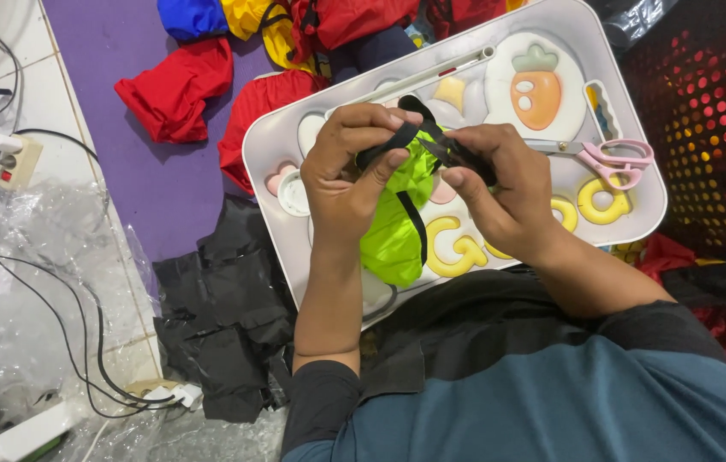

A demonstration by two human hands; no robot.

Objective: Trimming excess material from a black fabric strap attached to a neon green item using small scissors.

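left hand [347, 167] and right hand [500, 192] both pinched shut on black strap [397, 137] of lime-green fabric piece [397, 222] over white tray [269, 145]; pink scissors [607, 156] idle at 3 o'clock, strap work unfinished.

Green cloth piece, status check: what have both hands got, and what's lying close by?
Left hand and right hand both pinch the black strap on the green cloth piece. Held over the white tray. Pink scissors lie beside the right hand.
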